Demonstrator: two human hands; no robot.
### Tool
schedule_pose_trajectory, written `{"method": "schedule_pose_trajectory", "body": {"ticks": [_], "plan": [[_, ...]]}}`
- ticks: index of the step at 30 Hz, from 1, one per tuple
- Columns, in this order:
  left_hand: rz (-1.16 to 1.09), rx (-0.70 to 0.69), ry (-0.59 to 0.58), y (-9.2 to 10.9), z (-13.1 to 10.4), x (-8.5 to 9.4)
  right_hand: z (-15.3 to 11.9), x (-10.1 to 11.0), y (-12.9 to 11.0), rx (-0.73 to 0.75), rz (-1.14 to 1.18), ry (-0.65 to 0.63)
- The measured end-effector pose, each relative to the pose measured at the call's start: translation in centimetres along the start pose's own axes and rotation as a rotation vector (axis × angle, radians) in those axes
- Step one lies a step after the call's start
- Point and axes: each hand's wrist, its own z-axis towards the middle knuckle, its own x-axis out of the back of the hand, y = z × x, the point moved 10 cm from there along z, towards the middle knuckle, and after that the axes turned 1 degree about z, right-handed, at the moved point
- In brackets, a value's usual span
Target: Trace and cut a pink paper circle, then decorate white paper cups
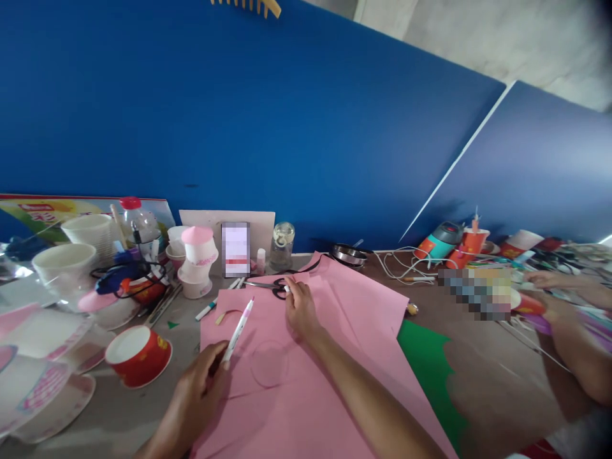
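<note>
My left hand (pixel 203 382) is closed around a white marker (pixel 239 331), its pinkish tip pointing up and away from me. Below that tip lies a large pink paper sheet (pixel 306 408) with a faint round outline drawn on it. At the sheet's far side my right hand (pixel 302 309) is closed, with a small white cap-like piece (pixel 287 289) at its fingertips. Black-handled scissors (pixel 278 288) lie right by those fingers, blades to the left; whether the fingers touch the handles I cannot tell.
Left stand a red paper cup (pixel 138 356), stacked white cups (pixel 64 268) and a pink-topped cup tower (pixel 197 261). A phone (pixel 236 250) leans at the back beside a glass jar (pixel 282 245). Green paper (pixel 425 363) lies right; farther right, another person's arm (pixel 574 338) extends over the table.
</note>
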Motion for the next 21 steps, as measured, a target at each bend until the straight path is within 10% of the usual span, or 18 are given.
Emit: {"method": "schedule_pose_trajectory", "body": {"ticks": [10, 21], "plan": [[0.104, -0.139, -0.034, 1.6, -0.1, -0.7, -0.5, -2.5, 2.0, -0.324, 0.832, -0.062], [0.150, -0.182, -0.074, 1.8, -0.2, -1.3, -1.9, -4.4, 1.2, -0.496, 1.179, -0.138]]}}
